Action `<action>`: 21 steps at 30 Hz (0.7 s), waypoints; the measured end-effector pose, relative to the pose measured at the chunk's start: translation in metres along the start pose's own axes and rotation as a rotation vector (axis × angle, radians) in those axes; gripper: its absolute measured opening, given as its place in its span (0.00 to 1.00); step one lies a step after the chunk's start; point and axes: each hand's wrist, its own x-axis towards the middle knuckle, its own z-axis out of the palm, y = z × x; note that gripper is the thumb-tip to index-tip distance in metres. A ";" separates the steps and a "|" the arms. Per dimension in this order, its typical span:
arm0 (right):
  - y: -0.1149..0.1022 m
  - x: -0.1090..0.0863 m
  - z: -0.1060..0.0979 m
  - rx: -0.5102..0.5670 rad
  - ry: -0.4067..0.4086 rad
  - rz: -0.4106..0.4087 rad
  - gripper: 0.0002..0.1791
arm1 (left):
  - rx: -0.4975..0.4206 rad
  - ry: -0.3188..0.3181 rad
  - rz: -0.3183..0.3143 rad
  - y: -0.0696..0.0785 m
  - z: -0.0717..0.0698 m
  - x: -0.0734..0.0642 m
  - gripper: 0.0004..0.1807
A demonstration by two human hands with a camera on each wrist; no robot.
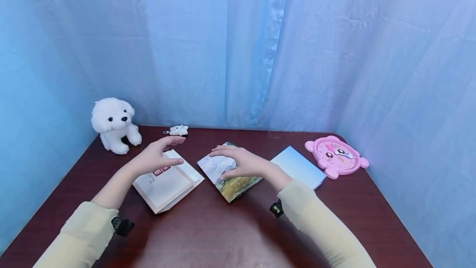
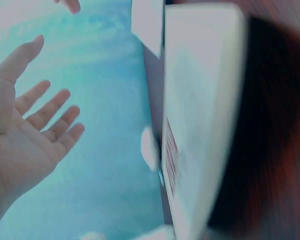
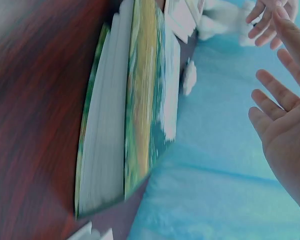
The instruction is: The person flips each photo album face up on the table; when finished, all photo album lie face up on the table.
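My left hand (image 1: pixel 154 157) hovers over a cream-coloured book (image 1: pixel 171 187) with red lettering, its fingers relaxed and apart from the cover. In the left wrist view the palm of that hand (image 2: pixel 32 127) holds nothing, and the book (image 2: pixel 205 100) lies beyond it. My right hand (image 1: pixel 241 162) is above a thick book with a painted landscape cover (image 1: pixel 238 187), fingers loosely bent and thumb apart from them. The right wrist view shows the landscape book (image 3: pixel 140 100) on the table, with the right hand (image 3: pixel 290 120) bare and away from it.
A pale blue book (image 1: pixel 297 166) lies right of the landscape book, near a pink bear-shaped clock (image 1: pixel 338 156). A white plush dog (image 1: pixel 115 125) sits at the back left, beside a small white plush keychain (image 1: pixel 178 130). Blue curtains (image 1: pixel 186 53) enclose the dark red table (image 1: pixel 208 235).
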 end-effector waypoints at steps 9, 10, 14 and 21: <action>0.016 -0.033 -0.019 -0.051 0.049 0.062 0.38 | 0.034 -0.005 -0.043 0.024 0.027 0.024 0.42; 0.018 -0.037 -0.019 -0.054 0.060 0.069 0.38 | 0.032 -0.007 -0.045 0.025 0.030 0.027 0.42; 0.031 -0.050 -0.018 -0.089 0.114 0.092 0.38 | 0.019 -0.020 -0.057 0.026 0.041 0.038 0.41; 0.051 -0.074 -0.008 -0.087 0.127 0.163 0.41 | -0.005 -0.051 -0.072 0.024 0.056 0.056 0.42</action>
